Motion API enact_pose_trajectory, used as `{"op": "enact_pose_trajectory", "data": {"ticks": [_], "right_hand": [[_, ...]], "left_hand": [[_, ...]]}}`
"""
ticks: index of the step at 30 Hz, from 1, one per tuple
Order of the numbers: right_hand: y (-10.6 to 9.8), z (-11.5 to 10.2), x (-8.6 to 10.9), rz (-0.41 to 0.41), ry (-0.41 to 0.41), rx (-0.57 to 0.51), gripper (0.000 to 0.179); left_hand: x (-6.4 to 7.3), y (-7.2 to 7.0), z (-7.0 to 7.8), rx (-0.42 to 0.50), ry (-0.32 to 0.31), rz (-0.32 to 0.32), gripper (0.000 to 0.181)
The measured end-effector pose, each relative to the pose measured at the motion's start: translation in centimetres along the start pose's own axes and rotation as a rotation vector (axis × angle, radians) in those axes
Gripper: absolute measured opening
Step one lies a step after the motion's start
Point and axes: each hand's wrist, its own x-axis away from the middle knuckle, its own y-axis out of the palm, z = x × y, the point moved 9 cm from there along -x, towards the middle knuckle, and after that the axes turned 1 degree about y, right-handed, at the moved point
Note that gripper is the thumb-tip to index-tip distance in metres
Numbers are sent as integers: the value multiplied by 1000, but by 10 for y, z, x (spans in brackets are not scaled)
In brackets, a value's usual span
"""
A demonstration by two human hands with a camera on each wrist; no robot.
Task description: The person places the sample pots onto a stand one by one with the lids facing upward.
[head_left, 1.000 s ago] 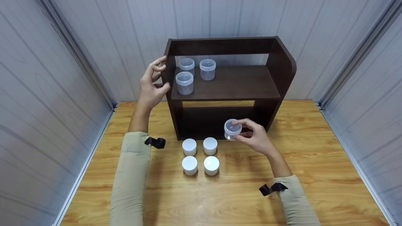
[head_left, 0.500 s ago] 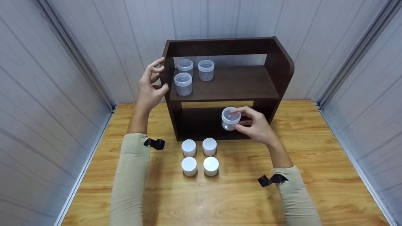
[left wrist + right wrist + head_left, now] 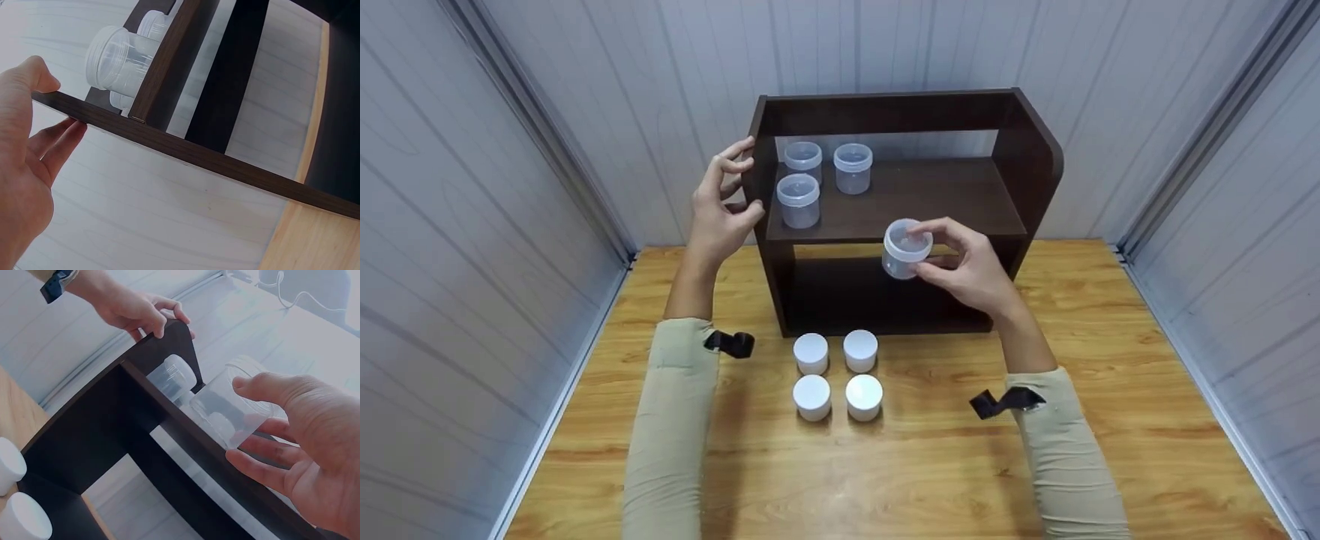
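My right hand (image 3: 966,268) holds a clear plastic jar (image 3: 901,262) between thumb and fingers, upright, in front of the upper board's edge in the head view. In the right wrist view the same jar (image 3: 225,410) looks see-through, with the fingers under its far side. My left hand (image 3: 724,202) grips the left side panel of the dark brown shelf (image 3: 937,199). In the left wrist view the thumb (image 3: 45,76) lies on one side of that panel and the fingers on the other. Several clear jars, one at the front (image 3: 799,210), stand at the upper board's left end.
On the wooden table (image 3: 945,480), several white lidded jars (image 3: 813,401) stand in two rows before the shelf. Pale panelled walls (image 3: 510,225) close in the sides and back. The shelf's right side panel (image 3: 1027,165) stands beyond my right hand.
My right hand has lifted the clear jar from low before the bottom compartment up to the upper board's front edge. The left hand keeps its grip on the shelf.
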Motion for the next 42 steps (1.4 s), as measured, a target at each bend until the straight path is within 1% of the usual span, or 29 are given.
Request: {"op": "enact_pose_trajectory", "data": {"ticks": [7,10,13,19,26,30,34,42], "right_hand": [[0,-8,-20,45,-36,-1,46],[2,-10,-28,52,-44,-21,47],[5,-11,-36,67,-45,-48,47],[6,-15,-54,120,-43,-93,48],[11,-17,-76,136,-35,-53,46],[15,-15,-86,138,-26,-60,46],[18,-14,-94,148,-24,-37,47],[26,-10,-106,158,7,24,47]], "left_hand": [[0,0,-1,61,32,-4,44],[0,0,0,87,49,-3,46],[0,0,-1,93,55,-1,48],[0,0,-3,81,42,1,52],[1,0,-2,96,46,-1,50],[0,0,-2,69,42,6,46],[-2,0,-2,33,36,6,43],[-2,1,-2,49,30,12,43]]}}
